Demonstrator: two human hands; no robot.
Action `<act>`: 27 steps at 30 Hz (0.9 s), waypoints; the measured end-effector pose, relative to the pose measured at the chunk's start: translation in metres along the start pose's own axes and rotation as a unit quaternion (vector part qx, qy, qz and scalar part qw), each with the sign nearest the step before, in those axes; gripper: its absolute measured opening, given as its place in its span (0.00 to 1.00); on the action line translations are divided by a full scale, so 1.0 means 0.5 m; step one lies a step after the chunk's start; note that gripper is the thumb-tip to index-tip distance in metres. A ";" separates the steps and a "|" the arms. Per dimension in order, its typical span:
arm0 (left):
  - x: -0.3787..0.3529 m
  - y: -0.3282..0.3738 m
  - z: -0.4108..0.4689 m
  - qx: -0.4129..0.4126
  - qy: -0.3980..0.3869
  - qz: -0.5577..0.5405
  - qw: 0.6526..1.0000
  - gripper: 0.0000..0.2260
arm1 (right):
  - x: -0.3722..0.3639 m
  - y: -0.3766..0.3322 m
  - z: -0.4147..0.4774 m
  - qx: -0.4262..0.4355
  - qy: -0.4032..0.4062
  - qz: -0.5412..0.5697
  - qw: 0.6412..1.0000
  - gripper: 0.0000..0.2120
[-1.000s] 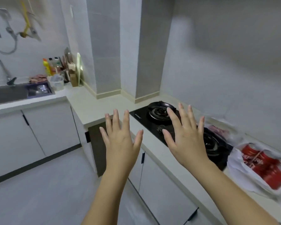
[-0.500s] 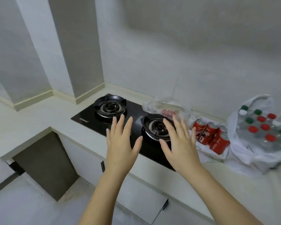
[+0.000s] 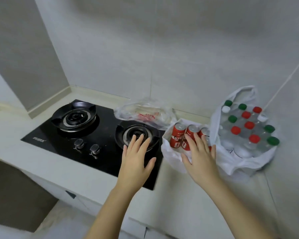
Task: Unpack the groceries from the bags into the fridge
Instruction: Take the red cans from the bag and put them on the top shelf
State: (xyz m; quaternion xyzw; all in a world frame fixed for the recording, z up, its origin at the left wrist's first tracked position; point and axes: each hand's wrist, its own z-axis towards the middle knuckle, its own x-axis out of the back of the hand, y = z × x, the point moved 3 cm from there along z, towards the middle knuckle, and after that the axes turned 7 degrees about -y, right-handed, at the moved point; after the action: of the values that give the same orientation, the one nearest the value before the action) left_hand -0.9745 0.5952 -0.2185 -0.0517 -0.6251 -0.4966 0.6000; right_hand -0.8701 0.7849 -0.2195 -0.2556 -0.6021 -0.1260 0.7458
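While both hands were spread and empty, all groceries sat bagged on the counter [image 3: 41, 161].
Left hand [image 3: 136, 159] was over the hob burner [image 3: 128, 131]; right hand [image 3: 200, 157] reached over the red cans [image 3: 178, 135] in their white bag [image 3: 173, 157], beside the bagged bottles [image 3: 245, 125]. Risk: pulling the slack bag could topple the upright cans.

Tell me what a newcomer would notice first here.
Two open hands reach forward: the left hand over the black gas hob, the right hand in front of the red cans. Farther right, a white bag holds bottles with red, green and white caps.
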 end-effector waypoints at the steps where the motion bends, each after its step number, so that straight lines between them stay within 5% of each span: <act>1: -0.019 0.008 0.016 0.000 -0.002 0.005 1.000 0.27 | -0.001 0.022 0.017 0.001 -0.004 -0.002 1.000 0.30; 12: -0.179 0.053 0.226 0.000 -0.027 0.020 0.999 0.22 | -0.040 0.156 0.221 0.018 -0.086 -0.035 0.995 0.27; 27: -0.307 0.014 0.426 0.034 -0.135 0.058 0.988 0.31 | -0.099 0.197 0.329 0.026 -0.159 -0.077 0.984 0.35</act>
State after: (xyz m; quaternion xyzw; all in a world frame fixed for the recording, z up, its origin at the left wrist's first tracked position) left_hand -1.0767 0.8256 -0.2920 -0.1343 -0.7131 -0.4274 0.5392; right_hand -0.9707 0.9492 -0.2661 -0.2057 -0.7342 -0.1253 0.6348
